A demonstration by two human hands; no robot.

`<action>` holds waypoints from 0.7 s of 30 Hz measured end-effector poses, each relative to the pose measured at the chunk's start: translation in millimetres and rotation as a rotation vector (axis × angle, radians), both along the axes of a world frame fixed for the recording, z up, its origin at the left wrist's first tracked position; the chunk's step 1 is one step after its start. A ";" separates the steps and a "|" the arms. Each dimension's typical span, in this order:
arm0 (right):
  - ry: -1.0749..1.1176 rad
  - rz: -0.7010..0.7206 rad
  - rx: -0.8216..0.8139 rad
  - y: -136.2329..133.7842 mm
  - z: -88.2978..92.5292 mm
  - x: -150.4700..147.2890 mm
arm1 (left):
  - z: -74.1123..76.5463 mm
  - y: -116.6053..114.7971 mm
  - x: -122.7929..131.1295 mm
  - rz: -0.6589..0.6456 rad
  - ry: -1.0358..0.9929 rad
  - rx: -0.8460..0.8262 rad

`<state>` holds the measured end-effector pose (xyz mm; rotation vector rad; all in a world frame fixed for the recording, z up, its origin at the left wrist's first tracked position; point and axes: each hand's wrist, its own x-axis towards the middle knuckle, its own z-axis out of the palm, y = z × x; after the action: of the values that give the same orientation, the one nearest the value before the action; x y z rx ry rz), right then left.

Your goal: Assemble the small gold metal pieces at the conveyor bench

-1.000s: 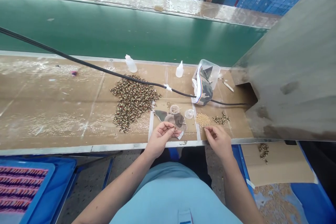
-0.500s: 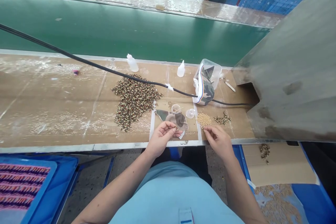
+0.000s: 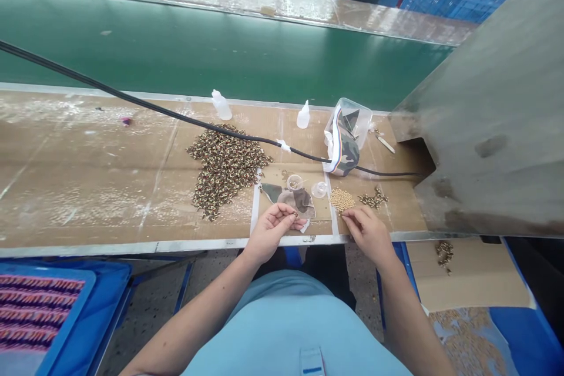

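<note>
Pinching a small brown piece (image 3: 296, 215) between thumb and forefinger, the left hand (image 3: 269, 232) hung over the near side of the camouflage cloth (image 3: 304, 201), its other fingers loosely curled. To the right of the cloth, the right hand (image 3: 369, 232) reached the near edge of the tan beads (image 3: 342, 198); its thumb and forefinger tips came close together, but whether they gripped anything was too small to tell. Dark pieces (image 3: 373, 198) lay farther right of the cloth, past the beads. A cup (image 3: 294, 182) stood at the cloth's far edge, and a second cup (image 3: 319, 190) sat just right of it. Left of the cloth spread a large heap (image 3: 227, 167) of brown pieces. Well beyond the cloth stood two white bottles (image 3: 303, 116), and beyond it to the right, a clear box (image 3: 363, 123).
</note>
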<state>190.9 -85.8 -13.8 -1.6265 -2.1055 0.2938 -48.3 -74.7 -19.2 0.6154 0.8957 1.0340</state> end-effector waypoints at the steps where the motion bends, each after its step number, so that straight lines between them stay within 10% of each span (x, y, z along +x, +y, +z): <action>1: 0.003 0.016 0.003 0.0 0.0 0.2 | 0.1 -0.1 0.0 0.000 0.000 -0.001; 14: -0.081 0.000 -0.008 5.7 -4.3 -5.8 | 2.5 -0.2 0.2 0.005 0.000 -0.026; 21: 0.212 0.054 0.078 5.5 4.7 -47.5 | 3.3 2.9 -0.9 -0.023 -0.094 -0.069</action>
<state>143.5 -80.3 -9.1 -1.4292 -1.9774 0.3801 -49.2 -71.8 -15.9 0.5140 0.8369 0.9993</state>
